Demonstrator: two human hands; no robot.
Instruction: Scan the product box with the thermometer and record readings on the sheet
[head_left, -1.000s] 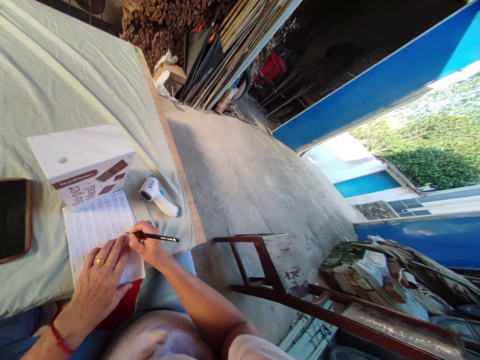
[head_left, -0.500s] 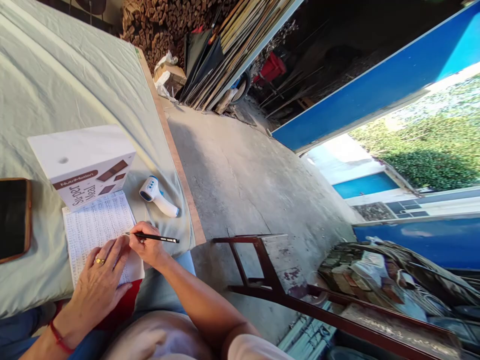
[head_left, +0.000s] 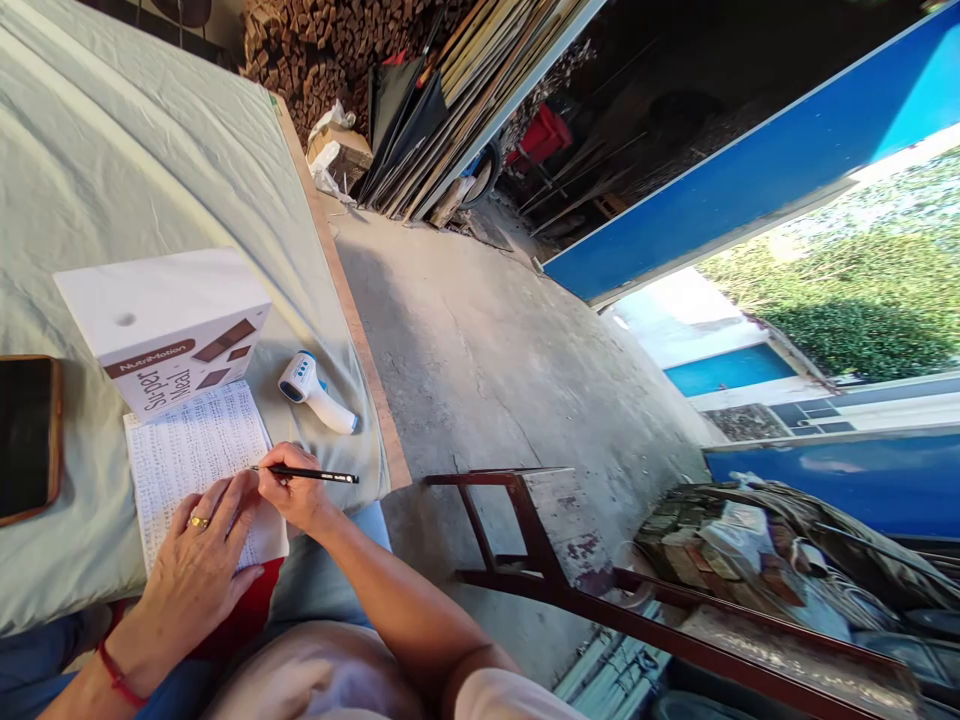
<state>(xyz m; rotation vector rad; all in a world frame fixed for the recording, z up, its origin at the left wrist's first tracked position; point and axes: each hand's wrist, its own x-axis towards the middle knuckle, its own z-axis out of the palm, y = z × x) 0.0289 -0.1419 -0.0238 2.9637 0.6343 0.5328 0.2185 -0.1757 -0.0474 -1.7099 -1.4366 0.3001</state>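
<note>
Rows of handwriting cover much of a white notebook page (head_left: pixel 199 440) near the table's front edge. My left hand (head_left: pixel 199 550) lies flat across its lower part, fingers stretched out, a gold ring on one. Just to the right, my right hand (head_left: pixel 294 497) pinches a black pen (head_left: pixel 315 474), its tip at the paper. Behind the page stands a white box (head_left: pixel 169 300) printed "NutriMotion". A white and blue infrared thermometer (head_left: pixel 319 392) rests on the cloth to the right of the notebook.
A phone in a brown case (head_left: pixel 28 440) lies at the left on the cloth-covered table (head_left: pixel 150 130). To the right, on the concrete floor (head_left: pixel 480 350), stands a dark wooden frame (head_left: pixel 555 585). Stacked firewood (head_left: pixel 300 60) and long poles (head_left: pixel 450 130) are farther back.
</note>
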